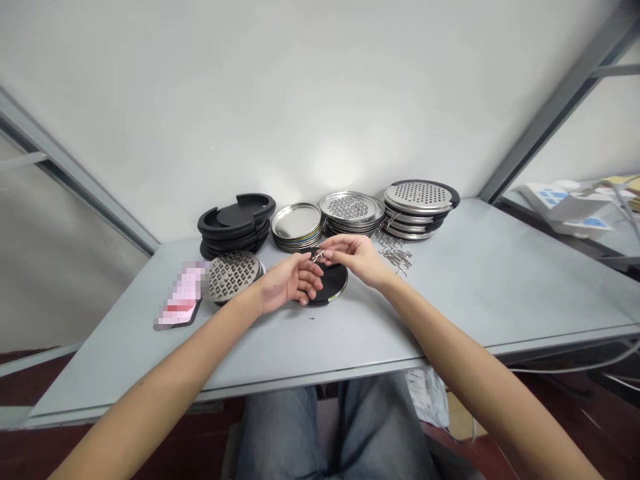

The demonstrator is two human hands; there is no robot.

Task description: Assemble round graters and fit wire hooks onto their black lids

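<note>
My left hand point(294, 281) and my right hand point(356, 259) meet above a black round holder point(334, 283) lying on the table. Between their fingertips is a small shiny metal clip point(319, 255), its exact shape too small to make out. The right thumb and forefinger pinch one end; the left thumb and forefinger close on the other, with the remaining left fingers loosely curled. Part of the holder is hidden behind my hands. Just right of them lie several loose metal clips and rings point(397, 255).
Along the wall stand stacked black holders point(235, 220), plain metal discs point(298, 221), perforated grater discs point(351, 207) and holders fitted with grater discs point(420, 195). Another grater disc point(233, 275) lies at left, near a phone point(183, 297). The table's front edge point(320, 380) runs before my lap.
</note>
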